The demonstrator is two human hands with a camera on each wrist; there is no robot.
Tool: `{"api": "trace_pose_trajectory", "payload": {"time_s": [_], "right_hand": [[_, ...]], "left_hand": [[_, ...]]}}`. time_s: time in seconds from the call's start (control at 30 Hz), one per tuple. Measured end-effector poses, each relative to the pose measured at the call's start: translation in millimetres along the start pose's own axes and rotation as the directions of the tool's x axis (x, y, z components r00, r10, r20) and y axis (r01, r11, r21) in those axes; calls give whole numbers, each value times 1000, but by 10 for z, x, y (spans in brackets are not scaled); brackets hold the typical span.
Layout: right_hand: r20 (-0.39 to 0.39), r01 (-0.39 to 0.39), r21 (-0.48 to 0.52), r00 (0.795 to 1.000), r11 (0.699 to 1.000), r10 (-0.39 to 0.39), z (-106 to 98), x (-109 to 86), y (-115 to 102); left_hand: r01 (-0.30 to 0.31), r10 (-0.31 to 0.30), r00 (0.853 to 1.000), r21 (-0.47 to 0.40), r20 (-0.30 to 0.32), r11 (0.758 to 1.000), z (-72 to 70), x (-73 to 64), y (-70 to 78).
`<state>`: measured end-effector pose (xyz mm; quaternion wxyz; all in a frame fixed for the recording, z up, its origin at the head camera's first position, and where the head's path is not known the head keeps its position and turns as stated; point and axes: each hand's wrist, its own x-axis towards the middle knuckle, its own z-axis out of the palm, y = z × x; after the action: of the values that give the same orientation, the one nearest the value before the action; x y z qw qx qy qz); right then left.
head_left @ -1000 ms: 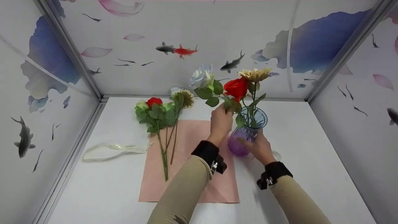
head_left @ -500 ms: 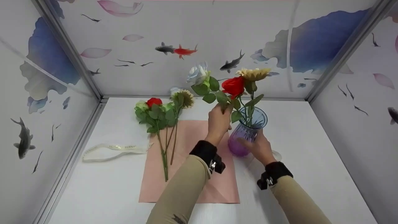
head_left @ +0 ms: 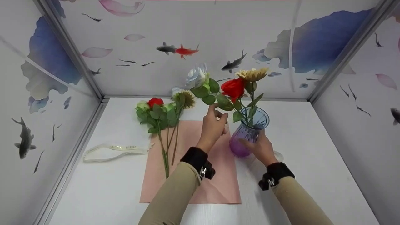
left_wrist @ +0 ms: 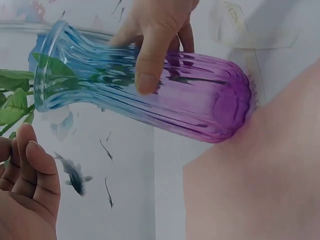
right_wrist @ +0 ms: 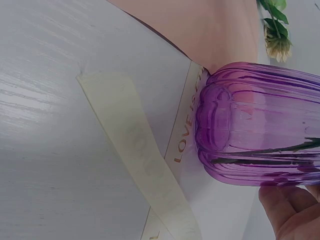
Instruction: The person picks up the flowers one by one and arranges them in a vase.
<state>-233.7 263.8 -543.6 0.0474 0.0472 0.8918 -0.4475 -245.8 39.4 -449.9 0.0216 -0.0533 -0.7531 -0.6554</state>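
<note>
A glass vase [head_left: 240,146], blue at the rim and purple below, stands at the right edge of the pink sheet. My right hand [head_left: 263,147] holds its side, the thumb across the glass in the left wrist view. In the vase lean a pale blue rose [head_left: 197,77], a red rose [head_left: 233,88] and a yellow daisy-like flower [head_left: 252,75], their stems going down inside. My left hand [head_left: 213,126] is just left of the vase, under the pale blue rose's leaves. In the left wrist view its fingers [left_wrist: 37,160] are loosely bent with nothing between them.
A pink paper sheet [head_left: 187,187] lies mid-table. Several flowers with green stems [head_left: 163,150] lie across its left part. A cream printed ribbon [head_left: 115,154] loops out at left, and another ribbon [right_wrist: 145,155] lies by the vase's base. Patterned walls enclose the table.
My left hand has let go of the flower stem and drawn back left and down. The flowers in the vase have tipped slightly left. My right hand stays on the vase.
</note>
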Motion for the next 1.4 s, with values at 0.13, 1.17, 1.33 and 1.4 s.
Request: {"api": "trace_pose_trajectory", "payload": {"time_s": [0.13, 1.17, 1.33, 1.4], "right_hand": [[0, 3, -3, 1000, 1000, -3, -6, -7, -2], [-7, 5, -28, 1000, 1000, -5, -15, -7, -2], [-10, 11, -27, 1000, 1000, -12, -12, -4, 4], [-11, 17, -25, 1000, 1000, -17, -10, -5, 5]], "left_hand": [[-18, 18, 1000, 32, 8, 999, -117, -45, -103], [215, -76, 968, 629, -241, 747, -1146, -257, -990], [233, -64, 962, 671, -266, 704, -1234, -325, -1094], [245, -66, 959, 687, -277, 684, -1261, -348, -1140]]}}
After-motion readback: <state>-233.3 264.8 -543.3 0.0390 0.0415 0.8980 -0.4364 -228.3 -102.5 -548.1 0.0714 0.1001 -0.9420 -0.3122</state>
